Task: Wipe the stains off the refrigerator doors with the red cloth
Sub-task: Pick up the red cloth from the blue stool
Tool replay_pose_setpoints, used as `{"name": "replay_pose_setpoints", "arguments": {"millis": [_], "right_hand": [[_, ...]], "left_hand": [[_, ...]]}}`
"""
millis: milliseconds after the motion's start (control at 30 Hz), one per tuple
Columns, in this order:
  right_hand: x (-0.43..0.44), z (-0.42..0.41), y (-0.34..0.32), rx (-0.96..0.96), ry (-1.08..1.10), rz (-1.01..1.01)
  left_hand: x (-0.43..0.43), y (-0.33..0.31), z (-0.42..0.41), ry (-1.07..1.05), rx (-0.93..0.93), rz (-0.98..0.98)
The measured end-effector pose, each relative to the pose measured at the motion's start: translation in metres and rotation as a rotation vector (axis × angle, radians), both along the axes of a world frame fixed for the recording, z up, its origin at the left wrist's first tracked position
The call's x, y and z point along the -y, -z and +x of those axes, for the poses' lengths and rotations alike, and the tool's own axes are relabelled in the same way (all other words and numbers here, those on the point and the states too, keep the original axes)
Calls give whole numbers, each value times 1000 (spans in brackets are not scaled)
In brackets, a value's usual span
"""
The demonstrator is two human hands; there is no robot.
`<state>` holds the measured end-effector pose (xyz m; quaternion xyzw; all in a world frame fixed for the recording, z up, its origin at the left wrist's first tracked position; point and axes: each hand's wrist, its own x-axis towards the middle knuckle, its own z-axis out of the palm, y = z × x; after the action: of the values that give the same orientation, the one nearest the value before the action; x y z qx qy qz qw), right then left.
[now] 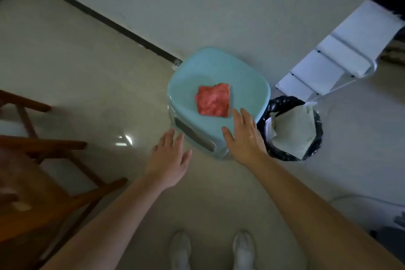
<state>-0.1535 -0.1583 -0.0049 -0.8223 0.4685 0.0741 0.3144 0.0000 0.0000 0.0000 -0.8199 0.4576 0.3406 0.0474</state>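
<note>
A folded red cloth (213,99) lies flat on top of a light blue plastic stool (192,76) that stands on the floor by the wall. My right hand (244,138) is stretched out over the stool's near right corner, fingers spread, its fingertips just short of the cloth's lower right edge. My left hand (169,158) hovers lower, in front of the stool's near side, fingers apart and holding nothing. No refrigerator door is in view.
A bin with a black liner (291,131) and paper inside stands right of the stool. A white step ladder (333,57) leans at upper right. A wooden chair (43,160) fills the left. My two white shoes (179,250) show at the bottom.
</note>
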Motion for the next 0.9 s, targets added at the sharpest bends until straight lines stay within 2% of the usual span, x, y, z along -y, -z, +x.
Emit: {"name": "replay_pose_setpoints", "arguments": {"millis": [133, 333, 467, 600, 700, 900], "right_hand": [[21, 38, 38, 93, -10, -109], [47, 69, 68, -93, -152, -296], [46, 58, 60, -98, -97, -266], [32, 26, 27, -78, -65, -235], [33, 10, -16, -26, -59, -268], [62, 26, -155, 150, 43, -283]], "left_hand": [[20, 45, 18, 102, 99, -118], [42, 91, 19, 134, 122, -185], [33, 89, 13, 114, 116, -170], [15, 56, 12, 122, 160, -58], [10, 15, 19, 93, 182, -65], [10, -116, 44, -21, 262, -123]]}}
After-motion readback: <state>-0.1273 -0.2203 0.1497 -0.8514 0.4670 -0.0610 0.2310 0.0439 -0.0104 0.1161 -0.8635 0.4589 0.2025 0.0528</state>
